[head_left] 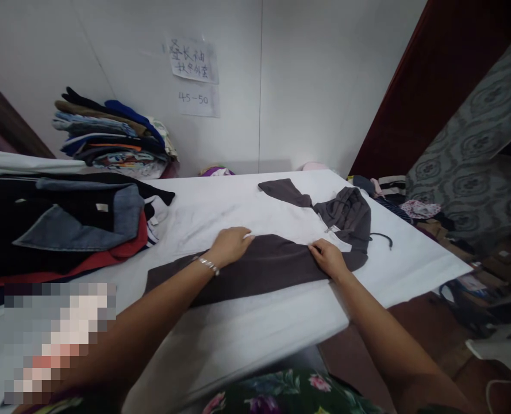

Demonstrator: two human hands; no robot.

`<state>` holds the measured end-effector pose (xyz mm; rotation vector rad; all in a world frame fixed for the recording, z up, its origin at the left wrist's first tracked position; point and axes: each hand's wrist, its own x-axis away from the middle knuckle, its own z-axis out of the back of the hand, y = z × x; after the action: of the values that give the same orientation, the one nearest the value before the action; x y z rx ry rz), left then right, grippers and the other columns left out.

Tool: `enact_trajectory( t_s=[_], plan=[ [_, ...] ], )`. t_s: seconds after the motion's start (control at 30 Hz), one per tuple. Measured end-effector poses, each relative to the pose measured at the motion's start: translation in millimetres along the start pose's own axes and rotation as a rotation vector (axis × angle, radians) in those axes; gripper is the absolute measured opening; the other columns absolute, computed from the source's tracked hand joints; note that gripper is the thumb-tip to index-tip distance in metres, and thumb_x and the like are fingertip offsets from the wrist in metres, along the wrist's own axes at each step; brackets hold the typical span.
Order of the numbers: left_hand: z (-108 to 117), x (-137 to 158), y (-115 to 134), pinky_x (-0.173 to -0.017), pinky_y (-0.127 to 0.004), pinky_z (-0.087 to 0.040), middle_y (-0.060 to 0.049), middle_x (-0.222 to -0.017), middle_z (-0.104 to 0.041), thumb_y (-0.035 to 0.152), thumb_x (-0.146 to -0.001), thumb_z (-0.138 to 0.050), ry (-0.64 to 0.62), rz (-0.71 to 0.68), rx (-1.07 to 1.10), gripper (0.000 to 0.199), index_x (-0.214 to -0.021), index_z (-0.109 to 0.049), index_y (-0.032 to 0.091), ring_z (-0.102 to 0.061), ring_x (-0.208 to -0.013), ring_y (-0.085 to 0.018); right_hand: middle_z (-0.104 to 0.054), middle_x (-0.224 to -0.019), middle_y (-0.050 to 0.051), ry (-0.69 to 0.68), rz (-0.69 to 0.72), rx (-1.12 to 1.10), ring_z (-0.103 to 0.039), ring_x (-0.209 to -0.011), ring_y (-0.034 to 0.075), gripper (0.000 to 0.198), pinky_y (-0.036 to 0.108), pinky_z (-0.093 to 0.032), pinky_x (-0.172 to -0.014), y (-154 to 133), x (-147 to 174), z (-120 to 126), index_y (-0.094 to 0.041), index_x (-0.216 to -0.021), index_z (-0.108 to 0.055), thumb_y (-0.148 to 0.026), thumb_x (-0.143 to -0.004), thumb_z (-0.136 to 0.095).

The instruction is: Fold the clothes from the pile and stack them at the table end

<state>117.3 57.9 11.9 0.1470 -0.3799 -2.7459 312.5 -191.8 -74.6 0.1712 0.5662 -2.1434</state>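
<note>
A hooded jacket [255, 270] with a dark grey sleeve area and a dark grey hood lies spread on the white table [410, 259]. Its middle looks white and is hard to tell from the tabletop. My left hand [230, 246], with a bracelet at the wrist, pinches the upper edge of the near grey part. Farther right, my right hand [327, 259] has its fingers closed on the same edge, close to the hood [345, 213]. The other sleeve [286, 191] points away on the far side. A dark drawstring [382, 238] trails right of the hood.
Folded clothes [115, 138] form a tall stack by the wall. At the left lies a pile of garments [65, 230] with a denim collar on top. Paper signs [193, 75] hang on the wall. Past the table's right edge are more clothes [419, 208] and a white stool [500, 345].
</note>
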Motion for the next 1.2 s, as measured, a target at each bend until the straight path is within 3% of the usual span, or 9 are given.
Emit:
enact_trajectory(
  t_s=[0.13,0.3,0.4,0.57,0.7,1.0,1.2],
  plan=[
    [-35.8,-46.8,31.0,-0.089,-0.032,-0.042,-0.012,-0.117,-0.066,0.041,-0.090,-0.038,-0.064,0.027,0.043,0.040,-0.108,-0.065,0.018,-0.059,-0.108,-0.023,-0.063,-0.083,0.005,0.010,-0.001,-0.033,-0.058,-0.082,0.018,0.027,0.028,-0.041,-0.073,-0.6,0.5,1.6,-0.022,-0.081,-0.064,-0.035,-0.092,-0.043],
    [-58.0,-72.7,34.1,-0.079,-0.030,-0.044,-0.010,-0.104,-0.069,0.044,-0.086,-0.046,-0.045,0.099,0.079,0.035,-0.095,-0.068,0.018,-0.062,-0.097,-0.022,-0.064,-0.083,0.005,0.061,-0.003,-0.108,-0.059,-0.082,0.018,0.027,0.028,-0.042,-0.074,-3.1,1.9,4.7,-0.022,-0.082,-0.064,-0.035,-0.092,-0.042],
    [-63.4,-73.0,27.8,-0.077,-0.029,-0.045,-0.010,-0.102,-0.069,0.045,-0.089,-0.040,0.010,0.171,0.078,0.038,-0.095,-0.066,0.019,-0.062,-0.095,-0.021,-0.064,-0.082,0.005,0.140,-0.023,-0.089,-0.059,-0.082,0.019,0.028,0.028,-0.042,-0.072,-3.2,1.9,4.3,-0.022,-0.083,-0.064,-0.036,-0.093,-0.041],
    [-74.5,-64.8,26.1,-0.080,-0.031,-0.044,-0.010,-0.106,-0.067,0.044,-0.089,-0.041,0.083,0.205,0.051,0.035,-0.095,-0.065,0.019,-0.060,-0.098,-0.022,-0.066,-0.083,0.007,0.072,-0.051,0.147,-0.058,-0.081,0.021,0.027,0.030,-0.039,-0.071,-3.4,-1.8,0.3,-0.022,-0.079,-0.065,-0.035,-0.092,-0.045],
    [-77.3,-62.7,27.1,-0.079,-0.031,-0.044,-0.009,-0.104,-0.067,0.044,-0.090,-0.041,0.103,0.209,0.056,0.034,-0.093,-0.065,0.020,-0.060,-0.097,-0.021,-0.066,-0.082,0.008,0.071,-0.072,0.207,-0.059,-0.081,0.021,0.027,0.029,-0.039,-0.070,-0.5,0.4,4.8,-0.021,-0.079,-0.066,-0.036,-0.092,-0.046],
    [-74.6,-62.3,26.0,-0.077,-0.033,-0.045,-0.010,-0.103,-0.067,0.042,-0.089,-0.040,0.126,0.211,0.093,0.034,-0.091,-0.065,0.019,-0.061,-0.095,-0.023,-0.066,-0.087,0.010,0.101,-0.111,0.150,-0.059,-0.085,0.023,0.027,0.032,-0.041,-0.077,56.4,39.5,44.3,-0.019,-0.088,-0.068,-0.033,-0.090,-0.046],
    [-74.3,-62.4,25.8,-0.077,-0.033,-0.046,-0.009,-0.102,-0.068,0.042,-0.089,-0.040,0.160,0.240,0.110,0.033,-0.091,-0.064,0.020,-0.062,-0.095,-0.024,-0.064,-0.084,0.007,0.204,-0.160,0.116,-0.057,-0.083,0.020,0.027,0.031,-0.041,-0.076,68.4,34.8,49.1,-0.019,-0.080,-0.067,-0.029,-0.089,-0.043]
  ],
)
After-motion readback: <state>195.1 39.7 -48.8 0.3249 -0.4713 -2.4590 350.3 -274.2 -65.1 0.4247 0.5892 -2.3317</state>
